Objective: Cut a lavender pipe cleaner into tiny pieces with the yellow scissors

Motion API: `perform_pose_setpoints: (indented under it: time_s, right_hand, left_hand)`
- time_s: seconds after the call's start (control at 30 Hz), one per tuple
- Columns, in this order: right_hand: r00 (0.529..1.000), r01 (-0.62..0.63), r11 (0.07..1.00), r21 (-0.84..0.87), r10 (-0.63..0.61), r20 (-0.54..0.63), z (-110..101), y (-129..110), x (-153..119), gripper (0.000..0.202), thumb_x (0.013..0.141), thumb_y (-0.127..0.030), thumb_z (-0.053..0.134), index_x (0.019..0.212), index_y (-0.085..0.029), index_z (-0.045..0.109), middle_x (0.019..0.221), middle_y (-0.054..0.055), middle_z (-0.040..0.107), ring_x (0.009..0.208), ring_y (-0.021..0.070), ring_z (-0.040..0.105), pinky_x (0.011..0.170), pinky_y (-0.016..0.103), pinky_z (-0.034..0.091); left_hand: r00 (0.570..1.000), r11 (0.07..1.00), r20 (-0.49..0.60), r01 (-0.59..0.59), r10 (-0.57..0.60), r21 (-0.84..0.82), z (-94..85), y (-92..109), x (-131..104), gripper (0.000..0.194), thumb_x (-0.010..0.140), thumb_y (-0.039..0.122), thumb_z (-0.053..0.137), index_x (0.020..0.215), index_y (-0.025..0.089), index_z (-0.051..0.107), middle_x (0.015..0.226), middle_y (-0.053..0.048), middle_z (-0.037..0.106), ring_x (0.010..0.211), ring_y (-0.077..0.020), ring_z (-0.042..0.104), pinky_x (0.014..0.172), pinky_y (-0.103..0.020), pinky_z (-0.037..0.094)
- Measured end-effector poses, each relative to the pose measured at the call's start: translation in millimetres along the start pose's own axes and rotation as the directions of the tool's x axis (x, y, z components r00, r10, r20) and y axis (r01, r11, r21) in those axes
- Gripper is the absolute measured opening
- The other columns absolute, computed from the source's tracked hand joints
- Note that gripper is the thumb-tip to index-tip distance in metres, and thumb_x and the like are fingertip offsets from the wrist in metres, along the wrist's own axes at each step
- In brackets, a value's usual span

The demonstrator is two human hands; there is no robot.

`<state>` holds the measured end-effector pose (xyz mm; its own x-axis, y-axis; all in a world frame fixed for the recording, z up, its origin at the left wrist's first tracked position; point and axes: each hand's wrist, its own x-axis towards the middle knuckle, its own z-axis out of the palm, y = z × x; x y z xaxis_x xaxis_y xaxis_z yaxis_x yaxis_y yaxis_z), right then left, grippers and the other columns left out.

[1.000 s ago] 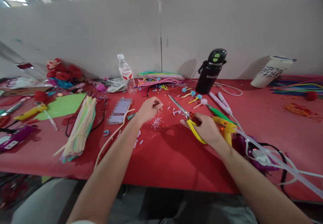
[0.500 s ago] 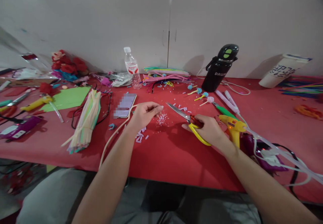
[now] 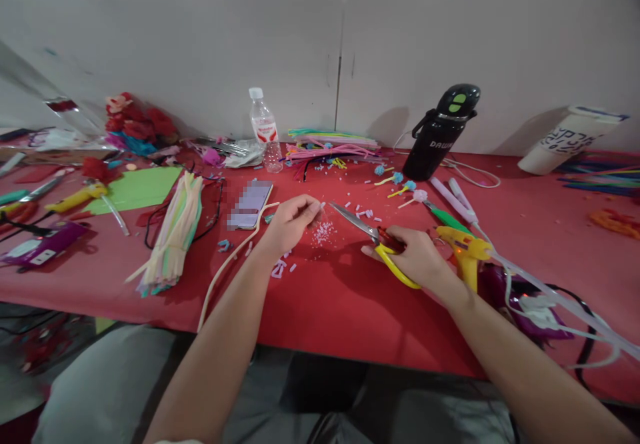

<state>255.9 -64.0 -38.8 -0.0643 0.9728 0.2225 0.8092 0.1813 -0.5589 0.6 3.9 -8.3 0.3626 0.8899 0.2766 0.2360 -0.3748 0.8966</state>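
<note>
My left hand [image 3: 295, 221] is pinched above the red table; a tiny pale piece shows at its fingertips, too small to make out well. My right hand [image 3: 413, 254] is closed round the yellow and red handles of the scissors [image 3: 357, 223], whose blades look closed and point toward my left fingertips without touching them. Below the fingertips lies a heap of tiny pale clippings [image 3: 323, 232]. Short lilac pieces [image 3: 279, 269] lie beside my left wrist, with others behind the scissors. A cream cord [image 3: 225, 265] runs along my left forearm.
A phone [image 3: 253, 205] and a pipe cleaner bundle [image 3: 173, 237] lie at left. At right are a yellow glue gun [image 3: 465, 251], a black bottle [image 3: 440, 134] and a white cup [image 3: 567, 141]. A clear bottle [image 3: 266, 131] stands at the back beside pink pipe cleaners [image 3: 333, 151].
The view has shifted slightly. My left fingers have curled a little and turned at the tips; my right hand still holds the scissors in nearly the same place.
</note>
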Motion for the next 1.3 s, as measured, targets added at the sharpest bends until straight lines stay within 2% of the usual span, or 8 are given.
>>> perform_pose_setpoints:
  time_s: [0.2, 0.53, 1.3]
  right_hand:
    - [1.000, -0.001, 1.000, -0.026, 0.000, -0.003, 1.7, 1.2, -0.8, 0.047, 0.069, -0.059, 0.064, 0.061, -0.019, 0.041, 0.053, -0.005, 0.038, 0.052, 0.0092, 0.027, 0.046, 0.022, 0.026]
    - [1.000, 0.011, 0.999, -0.041, -0.010, 0.027, -0.2, 1.1, -0.8, 0.045, 0.070, -0.055, 0.065, 0.060, -0.019, 0.041, 0.053, -0.005, 0.037, 0.052, 0.0094, 0.027, 0.047, 0.022, 0.026]
    - [1.000, 0.025, 0.998, -0.058, -0.025, 0.005, 1.4, 1.2, -0.1, 0.048, 0.069, -0.059, 0.064, 0.058, -0.018, 0.042, 0.051, -0.005, 0.038, 0.051, 0.0085, 0.025, 0.044, 0.022, 0.024]
  left_hand:
    - [0.999, 0.997, -0.009, 0.039, -0.039, 0.061, 4.9, 2.5, -0.6, 0.039, 0.092, 0.046, 0.041, 0.070, 0.016, 0.051, 0.064, 0.000, 0.051, 0.058, -0.0097, 0.047, 0.057, -0.023, 0.039]
    - [0.999, 0.992, -0.037, 0.040, -0.036, 0.119, 6.1, 3.3, -0.5, 0.040, 0.091, 0.048, 0.041, 0.070, 0.016, 0.052, 0.061, 0.001, 0.051, 0.057, -0.0100, 0.048, 0.057, -0.023, 0.038]
    - [0.998, 0.993, -0.052, 0.037, -0.031, 0.112, 8.1, 2.7, -1.2, 0.041, 0.091, 0.048, 0.041, 0.067, 0.016, 0.049, 0.057, 0.002, 0.046, 0.052, -0.0090, 0.043, 0.052, -0.022, 0.033]
